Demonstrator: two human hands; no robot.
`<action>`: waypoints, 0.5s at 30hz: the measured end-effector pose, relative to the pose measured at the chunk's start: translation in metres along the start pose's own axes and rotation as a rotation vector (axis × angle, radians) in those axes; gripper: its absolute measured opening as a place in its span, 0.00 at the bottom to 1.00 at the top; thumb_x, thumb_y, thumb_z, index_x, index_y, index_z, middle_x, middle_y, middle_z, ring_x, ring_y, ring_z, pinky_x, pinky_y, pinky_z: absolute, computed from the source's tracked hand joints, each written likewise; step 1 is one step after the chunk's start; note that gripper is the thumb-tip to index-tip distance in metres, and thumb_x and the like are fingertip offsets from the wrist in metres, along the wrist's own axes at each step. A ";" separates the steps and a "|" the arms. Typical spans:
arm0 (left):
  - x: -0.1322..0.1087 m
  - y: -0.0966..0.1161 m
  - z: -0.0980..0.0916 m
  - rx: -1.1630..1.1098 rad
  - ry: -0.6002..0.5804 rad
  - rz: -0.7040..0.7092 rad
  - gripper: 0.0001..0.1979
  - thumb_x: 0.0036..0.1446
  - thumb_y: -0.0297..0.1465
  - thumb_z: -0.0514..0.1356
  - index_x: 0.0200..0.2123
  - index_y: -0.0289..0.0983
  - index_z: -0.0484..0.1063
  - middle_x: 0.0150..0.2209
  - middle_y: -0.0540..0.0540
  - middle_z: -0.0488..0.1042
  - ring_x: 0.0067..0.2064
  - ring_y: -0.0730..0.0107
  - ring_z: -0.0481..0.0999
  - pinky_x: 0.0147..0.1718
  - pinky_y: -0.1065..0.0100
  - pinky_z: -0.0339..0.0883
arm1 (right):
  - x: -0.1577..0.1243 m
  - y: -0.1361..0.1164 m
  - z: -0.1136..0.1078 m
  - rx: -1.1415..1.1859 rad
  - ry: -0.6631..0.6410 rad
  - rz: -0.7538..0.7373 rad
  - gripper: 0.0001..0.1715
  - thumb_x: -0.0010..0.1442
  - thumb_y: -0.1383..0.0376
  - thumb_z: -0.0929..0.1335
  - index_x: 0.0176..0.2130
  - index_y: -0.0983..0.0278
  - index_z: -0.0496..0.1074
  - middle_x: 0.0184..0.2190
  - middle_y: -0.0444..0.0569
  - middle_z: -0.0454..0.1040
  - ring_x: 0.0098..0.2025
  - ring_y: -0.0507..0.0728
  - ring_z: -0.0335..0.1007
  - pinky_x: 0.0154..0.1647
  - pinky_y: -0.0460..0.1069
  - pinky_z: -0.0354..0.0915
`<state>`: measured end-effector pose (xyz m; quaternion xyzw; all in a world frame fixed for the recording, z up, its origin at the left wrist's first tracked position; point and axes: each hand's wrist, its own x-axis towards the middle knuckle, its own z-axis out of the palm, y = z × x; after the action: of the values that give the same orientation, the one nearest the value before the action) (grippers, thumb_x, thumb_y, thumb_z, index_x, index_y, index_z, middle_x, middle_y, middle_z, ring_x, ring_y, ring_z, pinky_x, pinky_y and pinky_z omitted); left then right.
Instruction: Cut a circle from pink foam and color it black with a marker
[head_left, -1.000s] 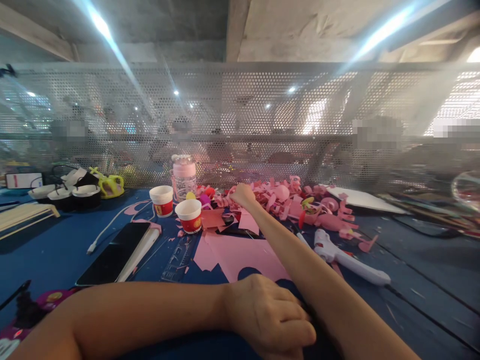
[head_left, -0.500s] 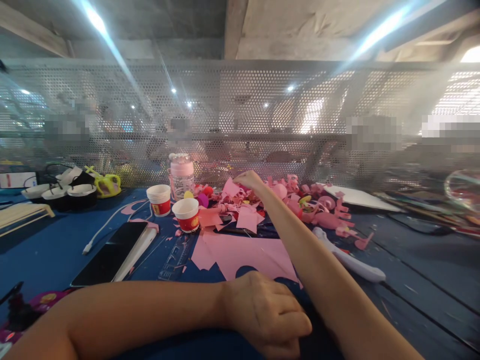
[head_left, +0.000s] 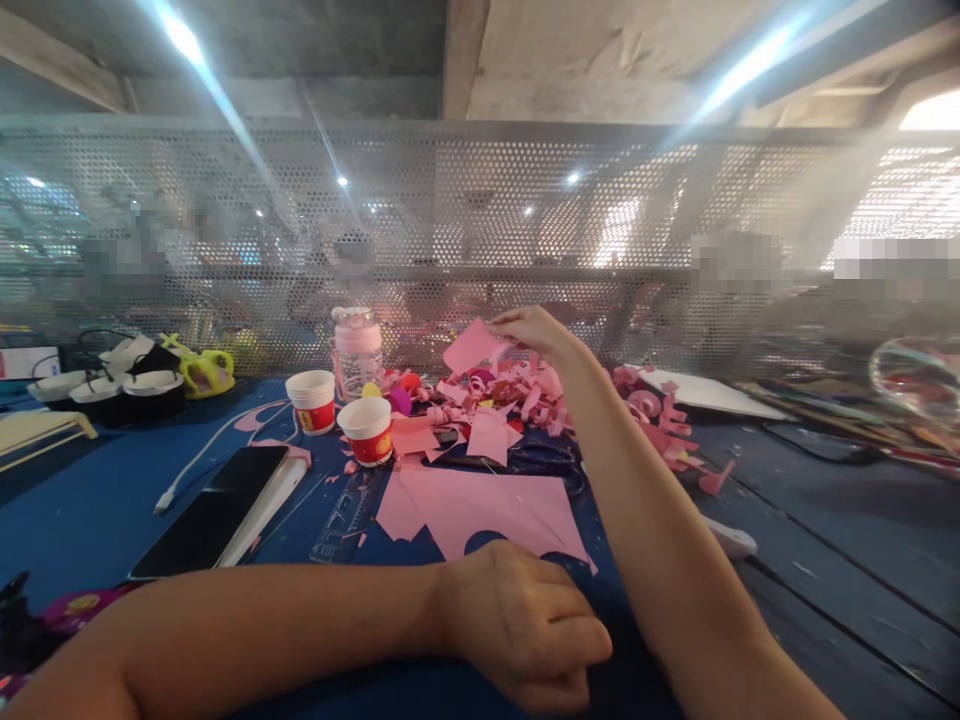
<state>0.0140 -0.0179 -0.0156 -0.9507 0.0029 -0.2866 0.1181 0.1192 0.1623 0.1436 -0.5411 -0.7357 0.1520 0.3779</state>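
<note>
My left hand rests on the blue table in a fist, knuckles up. Whatever its curled fingers may hold is hidden. Just beyond it lies a large pink paper sheet with rounded cut-outs along its near edge. My right hand reaches out over a heap of pink paper scraps, its fingers closed on a square of pink paper. That square is lifted and tilted above the heap. Another pink paper piece lies at the near side of the heap, behind the large sheet.
Red-and-white paper cups stand left of the scraps, before a pink-lidded bottle. A clear ruler and a black phone lie on the left. A corded white tool is partly behind my right forearm. A perforated screen rises behind.
My right hand has risen and moved slightly right, lifting the pink paper square off the heap. My left hand stays in its fist. The view has shifted slightly.
</note>
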 end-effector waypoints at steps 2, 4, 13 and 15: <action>0.000 0.000 -0.001 -0.002 0.045 -0.002 0.09 0.51 0.31 0.48 0.23 0.36 0.64 0.24 0.49 0.73 0.25 0.74 0.72 0.16 0.70 0.57 | -0.001 -0.001 -0.005 0.009 0.022 -0.016 0.16 0.54 0.69 0.66 0.42 0.71 0.76 0.28 0.50 0.75 0.22 0.47 0.61 0.23 0.43 0.59; 0.000 0.001 -0.001 0.001 0.061 -0.005 0.09 0.50 0.30 0.48 0.23 0.36 0.64 0.24 0.48 0.74 0.25 0.74 0.72 0.16 0.71 0.57 | -0.001 -0.002 -0.007 0.005 0.043 -0.031 0.17 0.55 0.69 0.66 0.45 0.72 0.75 0.31 0.52 0.76 0.24 0.48 0.64 0.25 0.43 0.61; 0.000 0.001 -0.002 0.015 -0.043 -0.012 0.08 0.51 0.31 0.48 0.24 0.37 0.63 0.25 0.47 0.74 0.26 0.73 0.72 0.17 0.72 0.56 | -0.009 0.008 -0.023 -0.259 -0.260 0.046 0.11 0.47 0.63 0.73 0.35 0.62 0.79 0.28 0.48 0.77 0.28 0.53 0.70 0.29 0.46 0.64; 0.001 0.001 -0.002 0.014 -0.019 -0.005 0.08 0.51 0.30 0.47 0.24 0.36 0.62 0.25 0.48 0.73 0.26 0.74 0.72 0.16 0.72 0.56 | -0.007 0.020 -0.028 -0.352 -0.155 0.059 0.15 0.46 0.63 0.73 0.37 0.64 0.78 0.31 0.50 0.77 0.32 0.56 0.71 0.32 0.48 0.65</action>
<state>0.0135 -0.0193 -0.0137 -0.9526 -0.0028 -0.2779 0.1240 0.1540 0.1577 0.1466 -0.6067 -0.7618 0.0731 0.2150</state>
